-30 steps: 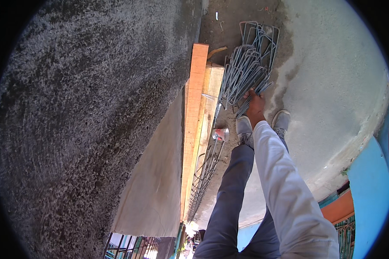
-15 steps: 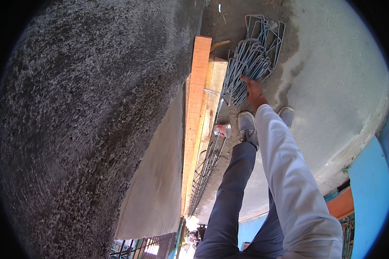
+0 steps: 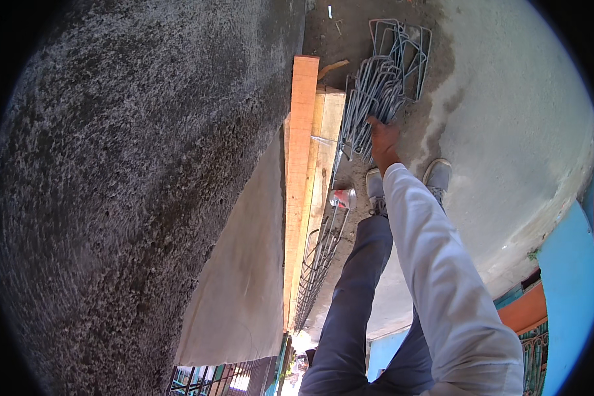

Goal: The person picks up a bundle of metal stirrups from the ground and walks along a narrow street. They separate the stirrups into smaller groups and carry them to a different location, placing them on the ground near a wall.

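Observation:
A heap of bent steel stirrups (image 3: 381, 86), thin grey rods formed into rectangles, lies on the ground ahead of my feet. My right hand (image 3: 385, 138), at the end of a white sleeve, is at the near right side of the heap. Its fingers look curled round the rods at that edge, with the thumb side toward the left; the fingertips are partly hidden. How many rods are in the grasp does not show. My left hand is out of view.
Left of the heap run long wooden planks (image 3: 303, 132) along a rough concrete wall (image 3: 145, 165). A red and silver can (image 3: 342, 198) stands by the planks, near a long rebar cage (image 3: 318, 257). My shoes (image 3: 437, 175) are just below the heap. A light blue wall (image 3: 571, 284) rises at right.
My right hand has drawn its fingers in at the heap's edge and shifted slightly left. My feet look farther apart, and the view has tilted a little.

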